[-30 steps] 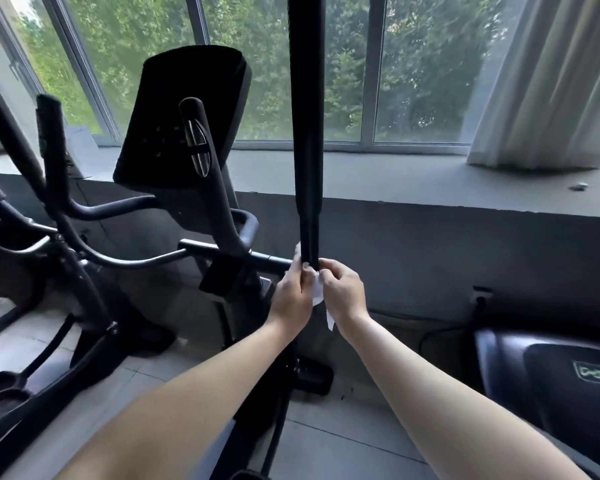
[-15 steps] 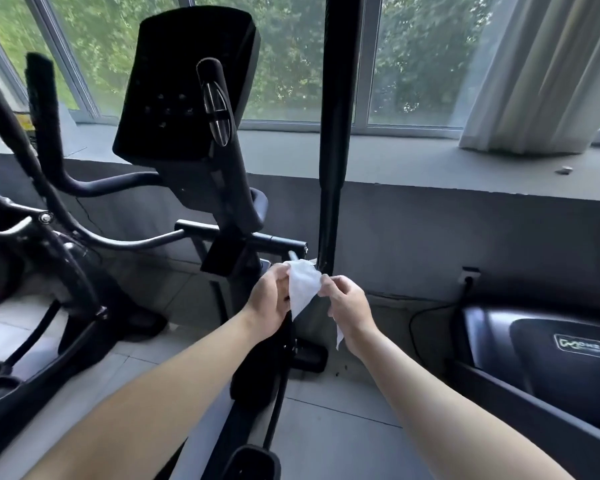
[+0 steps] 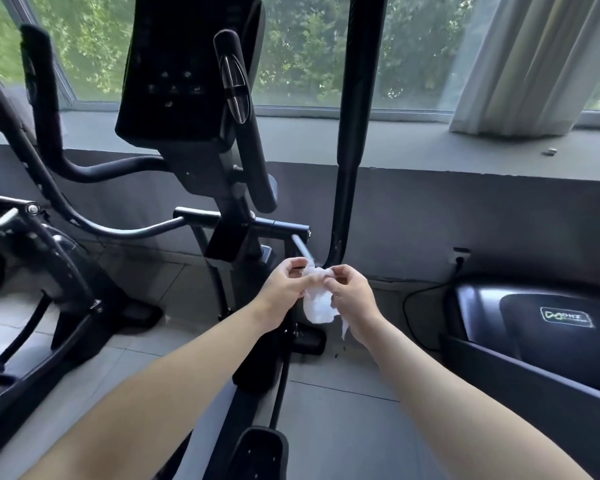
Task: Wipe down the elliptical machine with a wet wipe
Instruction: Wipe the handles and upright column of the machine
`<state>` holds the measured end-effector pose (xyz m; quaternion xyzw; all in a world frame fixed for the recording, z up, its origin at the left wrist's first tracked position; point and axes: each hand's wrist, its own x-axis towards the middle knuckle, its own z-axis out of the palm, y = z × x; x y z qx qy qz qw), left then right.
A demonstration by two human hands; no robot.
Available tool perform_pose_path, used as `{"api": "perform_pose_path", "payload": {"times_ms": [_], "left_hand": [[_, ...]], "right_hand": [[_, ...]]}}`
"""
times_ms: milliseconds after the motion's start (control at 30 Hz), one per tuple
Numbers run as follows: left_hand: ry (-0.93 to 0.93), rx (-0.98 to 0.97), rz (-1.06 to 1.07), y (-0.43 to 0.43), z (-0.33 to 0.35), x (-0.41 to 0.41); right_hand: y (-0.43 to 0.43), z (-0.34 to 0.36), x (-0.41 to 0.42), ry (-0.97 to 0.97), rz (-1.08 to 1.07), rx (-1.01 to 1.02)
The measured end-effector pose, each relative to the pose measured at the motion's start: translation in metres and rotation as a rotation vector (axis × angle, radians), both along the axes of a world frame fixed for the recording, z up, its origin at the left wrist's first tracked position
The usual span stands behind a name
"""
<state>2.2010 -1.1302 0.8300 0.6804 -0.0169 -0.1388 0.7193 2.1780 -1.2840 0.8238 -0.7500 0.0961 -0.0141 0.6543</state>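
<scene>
Wet wipe (image 3: 317,303) crumpled, pinched between left hand (image 3: 284,289) and right hand (image 3: 352,296), in front of elliptical machine (image 3: 201,133) upright handlebar (image 3: 352,133).

Location, as I log it from my station: small gym or home exercise room.

Evidence:
- elliptical machine (image 3: 187,133), black console and handlebars, centre
- second pedal trainer (image 3: 66,271) just beside it, left
- dark machine (image 3: 534,358) bearing a maker's logo (lettering too small for me to read), right

Fittings: grey tiled floor (image 3: 326,427), wide window (image 3: 309,46) onto trees, pale curtain (image 3: 520,64), wall socket (image 3: 461,253) with a cable plugged in.
</scene>
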Motion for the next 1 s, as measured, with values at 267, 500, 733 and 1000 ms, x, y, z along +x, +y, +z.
{"api": "perform_pose_path", "payload": {"times_ms": [267,500,733,1000], "left_hand": [[0.030,0.049,0.048,-0.001,0.000,0.004],[0.094,0.097,-0.134,-0.008,0.008,-0.002],[-0.078,0.153,-0.013,-0.007,-0.005,0.000],[0.040,0.022,-0.217,0.004,0.005,0.002]], "right_hand": [[-0.004,0.004,-0.006,-0.009,-0.112,-0.071],[-0.009,0.011,-0.009,0.057,-0.115,-0.056],[-0.018,0.018,-0.018,0.114,-0.110,0.105],[-0.029,0.017,-0.021,0.037,0.193,0.153]]}}
